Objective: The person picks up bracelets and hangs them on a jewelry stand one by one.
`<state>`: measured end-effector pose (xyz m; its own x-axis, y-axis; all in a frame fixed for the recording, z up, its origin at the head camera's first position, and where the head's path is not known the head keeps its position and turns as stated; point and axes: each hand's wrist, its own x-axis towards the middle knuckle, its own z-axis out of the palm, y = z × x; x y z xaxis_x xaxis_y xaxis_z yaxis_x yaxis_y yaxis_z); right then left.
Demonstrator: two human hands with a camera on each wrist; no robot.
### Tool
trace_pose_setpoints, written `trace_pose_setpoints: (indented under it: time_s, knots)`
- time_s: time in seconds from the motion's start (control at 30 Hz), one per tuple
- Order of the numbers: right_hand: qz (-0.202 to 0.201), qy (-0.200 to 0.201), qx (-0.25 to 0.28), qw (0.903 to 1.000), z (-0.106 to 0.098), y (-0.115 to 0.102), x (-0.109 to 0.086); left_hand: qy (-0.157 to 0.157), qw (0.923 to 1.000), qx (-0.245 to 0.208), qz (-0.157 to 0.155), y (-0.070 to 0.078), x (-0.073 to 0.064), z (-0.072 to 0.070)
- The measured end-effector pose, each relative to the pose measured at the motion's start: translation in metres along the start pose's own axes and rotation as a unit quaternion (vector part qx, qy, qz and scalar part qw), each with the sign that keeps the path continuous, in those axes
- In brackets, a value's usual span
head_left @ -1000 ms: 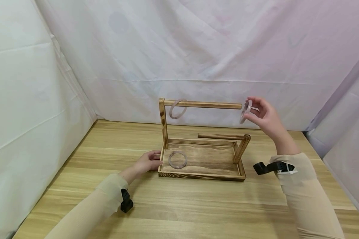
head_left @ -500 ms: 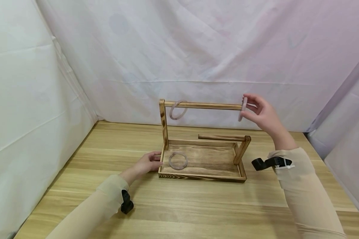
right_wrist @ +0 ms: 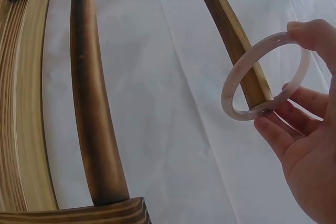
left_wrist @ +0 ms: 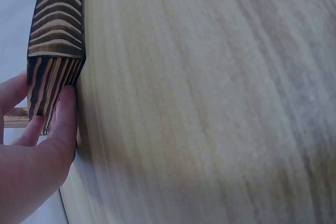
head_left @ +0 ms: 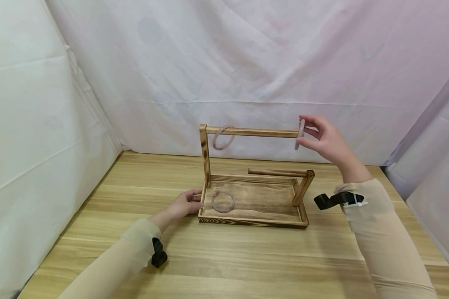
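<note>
My right hand [head_left: 323, 139] pinches a pale lilac bangle [head_left: 300, 135] between thumb and fingers, upright at the free right end of the upper wooden bar [head_left: 262, 132]. In the right wrist view the bar's tip shows within the ring of this bangle [right_wrist: 229, 85]. A second bangle [head_left: 221, 148] hangs near the bar's left post. Inside the rack's tray [head_left: 254, 223] a third bangle [head_left: 223, 211] lies flat at the left. My left hand [head_left: 181, 204] holds the tray's left end, fingers and thumb on either side of its wall in the left wrist view.
A lower wooden bar [head_left: 277, 171] juts left from a short post [head_left: 303, 189] at the tray's right end. The rack stands on a wood-grain table [head_left: 224, 257]. A pale cloth backdrop [head_left: 247, 74] hangs behind it.
My right hand has moved left with its bangle, from just off the upper bar's free end to around its tip. The left hand and the other bangles have stayed in place.
</note>
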<state>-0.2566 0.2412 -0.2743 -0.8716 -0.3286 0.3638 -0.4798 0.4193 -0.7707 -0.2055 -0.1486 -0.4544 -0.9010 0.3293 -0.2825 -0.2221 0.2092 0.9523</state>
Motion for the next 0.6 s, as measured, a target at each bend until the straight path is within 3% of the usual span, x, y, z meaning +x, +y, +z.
trace_pose_setpoints:
  time_s: [0.6]
  knots:
    - [0.025,-0.023,-0.053,0.9980,0.006,-0.015,0.011,-0.003,1.0000,0.004,0.006,0.000,0.002,-0.003]
